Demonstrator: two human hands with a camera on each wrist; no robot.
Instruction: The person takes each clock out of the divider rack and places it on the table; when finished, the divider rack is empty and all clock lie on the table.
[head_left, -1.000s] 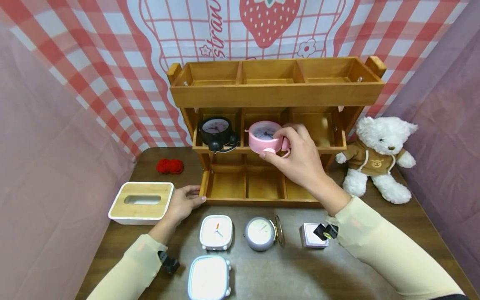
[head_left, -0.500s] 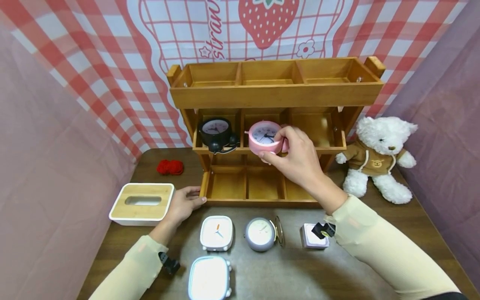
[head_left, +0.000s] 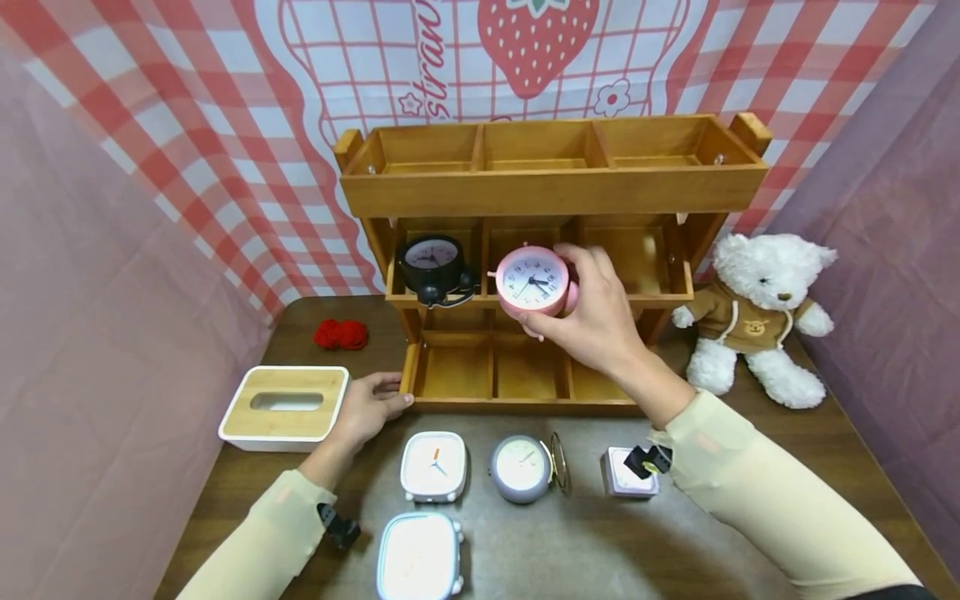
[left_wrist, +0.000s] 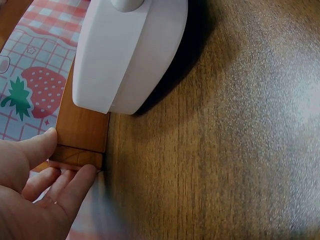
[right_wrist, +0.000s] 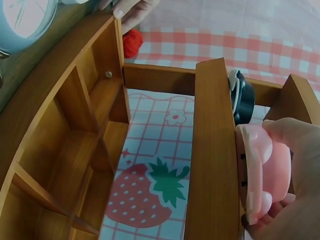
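My right hand (head_left: 600, 312) holds a pink twin-bell alarm clock (head_left: 532, 282) by its side, thumb at the lower edge and fingers over the top. The clock's face tilts up toward the head camera, in front of the middle tier of a wooden three-tier rack (head_left: 555, 193). In the right wrist view, the clock's pink bells (right_wrist: 265, 145) lie right against the tier's front board. A black twin-bell alarm clock (head_left: 431, 265) rests in the left compartment of that tier. My left hand (head_left: 369, 408) grips the rack's lower left corner, thumb and fingers on opposite sides of the wood (left_wrist: 75, 156).
On the table before the rack stand a white square clock (head_left: 433, 467), a blue-rimmed clock (head_left: 418, 557), a round grey clock (head_left: 520, 468) with a hinged ring, and a small white box (head_left: 630, 482). A tissue box (head_left: 285, 400), red flowers (head_left: 341, 334) and a teddy bear (head_left: 757, 333) flank it.
The pink alarm clock has turned in my right hand, so its face now points more toward the head camera. My left hand stays on the rack's corner.
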